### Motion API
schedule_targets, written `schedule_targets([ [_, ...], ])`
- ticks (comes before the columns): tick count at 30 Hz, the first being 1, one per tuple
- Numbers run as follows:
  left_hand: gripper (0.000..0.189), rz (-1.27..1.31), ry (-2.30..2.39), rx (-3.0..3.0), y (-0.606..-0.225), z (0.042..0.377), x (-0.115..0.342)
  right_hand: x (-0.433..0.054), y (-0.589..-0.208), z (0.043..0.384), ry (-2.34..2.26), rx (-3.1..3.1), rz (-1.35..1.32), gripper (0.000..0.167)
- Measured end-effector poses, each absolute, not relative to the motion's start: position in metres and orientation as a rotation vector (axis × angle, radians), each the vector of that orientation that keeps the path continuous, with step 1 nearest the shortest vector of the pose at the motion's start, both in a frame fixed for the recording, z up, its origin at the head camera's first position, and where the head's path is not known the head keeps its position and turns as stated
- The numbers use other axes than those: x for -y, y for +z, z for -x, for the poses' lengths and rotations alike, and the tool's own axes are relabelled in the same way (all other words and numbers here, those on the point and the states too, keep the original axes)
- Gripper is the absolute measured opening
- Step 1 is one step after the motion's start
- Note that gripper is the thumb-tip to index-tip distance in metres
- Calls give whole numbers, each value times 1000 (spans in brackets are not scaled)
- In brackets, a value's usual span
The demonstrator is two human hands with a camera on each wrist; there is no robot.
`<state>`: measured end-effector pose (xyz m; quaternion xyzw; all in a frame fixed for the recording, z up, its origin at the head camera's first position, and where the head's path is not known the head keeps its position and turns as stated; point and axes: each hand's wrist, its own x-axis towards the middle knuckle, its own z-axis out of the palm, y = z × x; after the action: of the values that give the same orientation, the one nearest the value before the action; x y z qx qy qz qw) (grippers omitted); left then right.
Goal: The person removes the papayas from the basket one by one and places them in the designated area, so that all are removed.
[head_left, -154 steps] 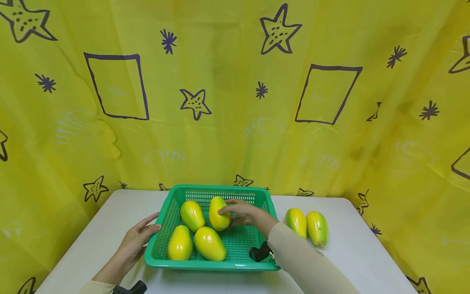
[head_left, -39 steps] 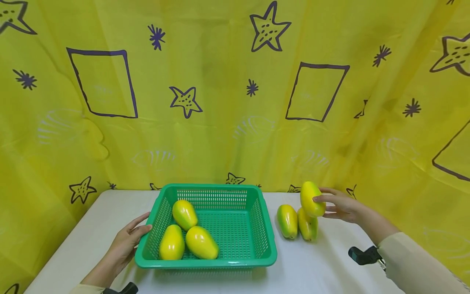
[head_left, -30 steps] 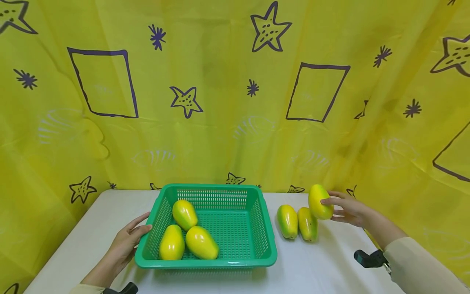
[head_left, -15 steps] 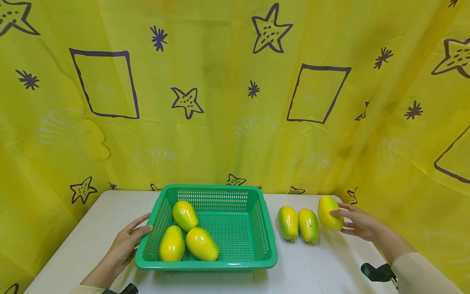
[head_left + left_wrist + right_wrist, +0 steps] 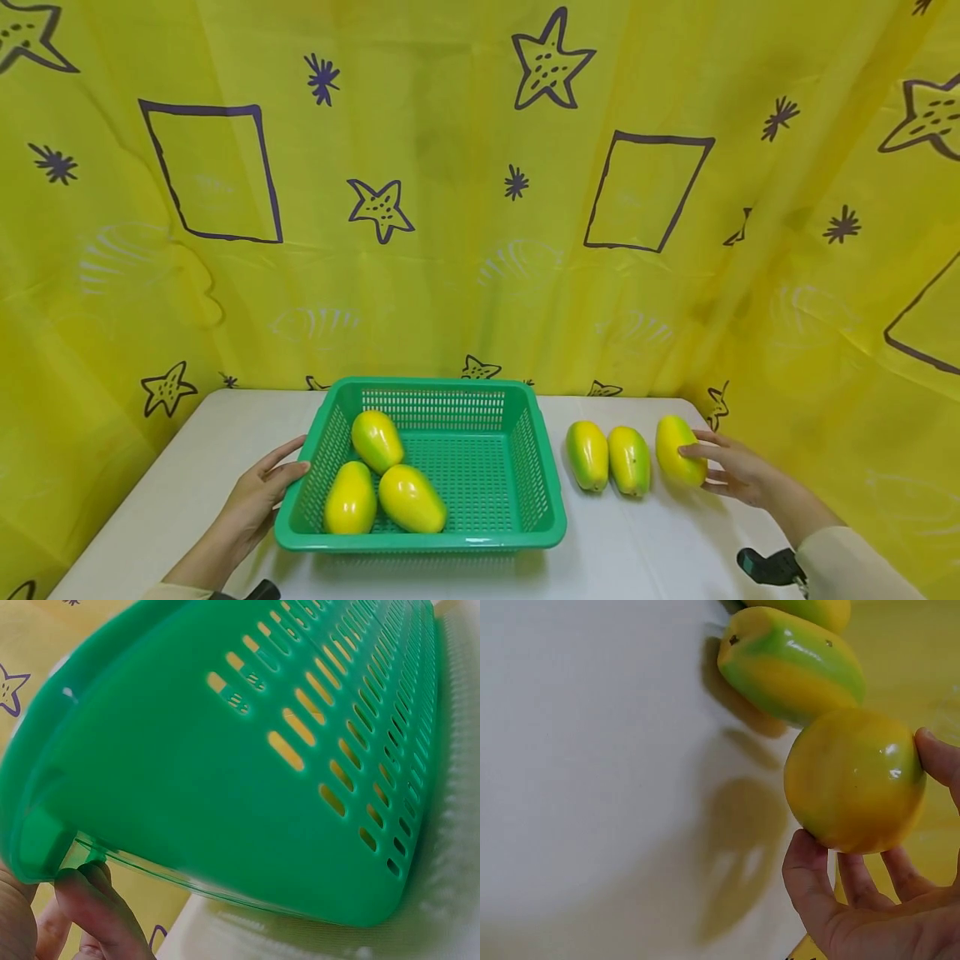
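My right hand (image 5: 738, 472) grips a yellow-green papaya (image 5: 678, 450) at the right of the table, thumb on one side and fingertips on the other. In the right wrist view this papaya (image 5: 855, 780) shows end-on, its shadow on the white surface beside it. Two more papayas, one (image 5: 628, 461) nearer my hand and one (image 5: 587, 455) nearer the basket, lie side by side to its left. My left hand (image 5: 257, 497) holds the left rim of a green plastic basket (image 5: 420, 542), its fingers (image 5: 97, 915) curled under the rim. Three papayas (image 5: 412, 498) lie in the basket's left half.
A white-covered table (image 5: 630, 558) carries the basket and the loose papayas. Right behind it hangs a yellow curtain (image 5: 450, 300) with drawn stars and frames, which also encloses both sides. Dark wrist devices (image 5: 768, 567) sit at both sleeves.
My right hand has lifted a papaya out of the basket, carried it right past the two loose ones and lowered it beside them. My left hand has stayed on the basket rim.
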<state>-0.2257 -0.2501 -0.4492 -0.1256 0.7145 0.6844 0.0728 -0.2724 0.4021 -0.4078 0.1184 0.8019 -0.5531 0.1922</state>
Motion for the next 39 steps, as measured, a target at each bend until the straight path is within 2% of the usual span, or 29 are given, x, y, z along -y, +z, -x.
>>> schedule_targets([
  [9,75,385,2060,-2137,-450,225,252,-407,-423,276,-1520,-2254,-350,86],
  [39,73,389,2052,-2145,-450,226,251,-399,-429,283,-1410,-2271,-374,86],
])
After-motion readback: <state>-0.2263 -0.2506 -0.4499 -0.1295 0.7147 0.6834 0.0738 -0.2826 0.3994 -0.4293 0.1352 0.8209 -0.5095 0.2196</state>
